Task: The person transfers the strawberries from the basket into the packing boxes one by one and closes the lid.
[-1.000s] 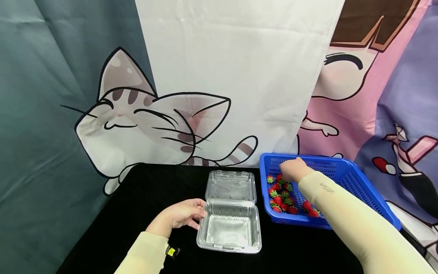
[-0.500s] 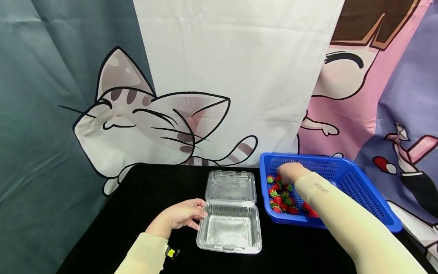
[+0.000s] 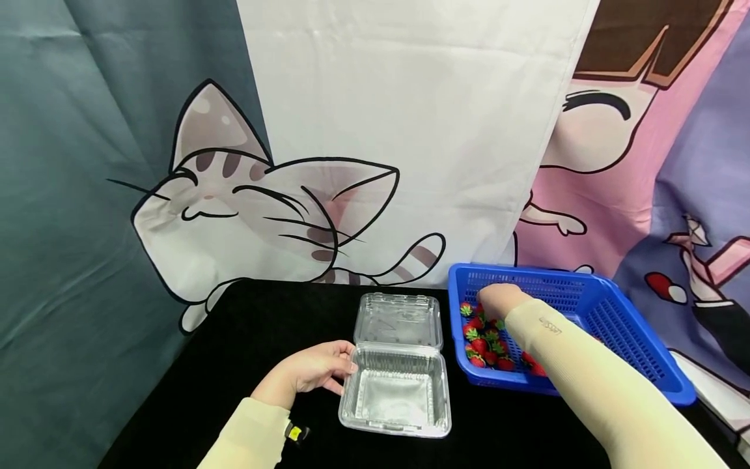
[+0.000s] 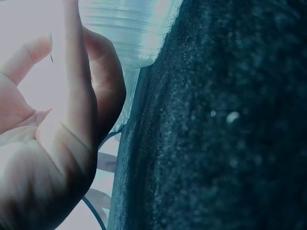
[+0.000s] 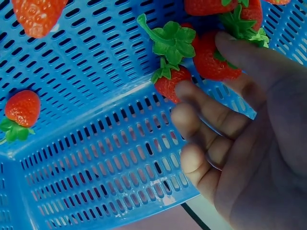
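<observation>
A clear plastic clamshell box lies open on the black cloth, its lid folded back. My left hand holds the box's left side at the rim, thumb on the edge; its fingers also show against the plastic in the left wrist view. Down inside the blue basket, my right hand pinches a strawberry, with the thumb on it and a finger behind. Its other fingers curl loosely next to a smaller strawberry. In the head view the right fingertips are hidden.
Several more strawberries with green leaves cluster at the basket's left end. One lone strawberry sits apart from them. The basket's walls rise around the right hand. A printed curtain hangs directly behind the table.
My right hand has sunk lower into the basket, toward the strawberries at its left end. The left hand and the clamshell box stay in place; the head view shifts slightly.
</observation>
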A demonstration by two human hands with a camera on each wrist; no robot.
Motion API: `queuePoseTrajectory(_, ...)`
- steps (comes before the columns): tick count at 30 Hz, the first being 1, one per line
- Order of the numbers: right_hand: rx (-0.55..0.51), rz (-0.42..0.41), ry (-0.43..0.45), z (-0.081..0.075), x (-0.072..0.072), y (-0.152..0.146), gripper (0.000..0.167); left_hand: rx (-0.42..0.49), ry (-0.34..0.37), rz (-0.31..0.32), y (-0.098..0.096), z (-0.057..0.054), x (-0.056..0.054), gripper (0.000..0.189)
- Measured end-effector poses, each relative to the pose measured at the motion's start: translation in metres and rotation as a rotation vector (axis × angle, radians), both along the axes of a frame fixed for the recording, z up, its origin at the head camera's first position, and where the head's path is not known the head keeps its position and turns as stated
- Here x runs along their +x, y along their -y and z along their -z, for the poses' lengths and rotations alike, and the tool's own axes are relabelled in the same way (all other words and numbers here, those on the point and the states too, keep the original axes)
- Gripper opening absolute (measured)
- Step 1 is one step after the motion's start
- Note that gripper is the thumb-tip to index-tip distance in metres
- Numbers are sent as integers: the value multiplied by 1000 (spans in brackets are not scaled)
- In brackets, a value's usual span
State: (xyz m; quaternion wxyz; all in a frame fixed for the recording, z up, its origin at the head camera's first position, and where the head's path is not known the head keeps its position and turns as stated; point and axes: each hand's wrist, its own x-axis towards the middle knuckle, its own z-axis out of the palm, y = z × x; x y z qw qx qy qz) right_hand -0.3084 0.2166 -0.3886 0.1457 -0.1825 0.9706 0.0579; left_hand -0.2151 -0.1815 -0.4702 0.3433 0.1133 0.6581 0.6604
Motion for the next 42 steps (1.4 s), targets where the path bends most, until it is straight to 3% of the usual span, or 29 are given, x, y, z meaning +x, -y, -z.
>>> queuePoseTrajectory(13,50,-19,-67,-4,2,-5,10,5,-12,29,-3,-5,1,31)
queuePoseTrajectory(20,59,-47,-152,-13,6,-7,14,3,-10,14,-2,-4,1,32)
queuePoseTrajectory(26,63,-27,-151,-22,8,-7,21,1,-12,6,-2,-3,2,32)
queuePoseTrajectory(35,-175,25,13,-45,10,-13,15,23,-8,33,1,1,1,30)
queuePoseTrajectory(42,-357,15,11,-67,26,-9,32,44,20,38,4,2,-1,32)
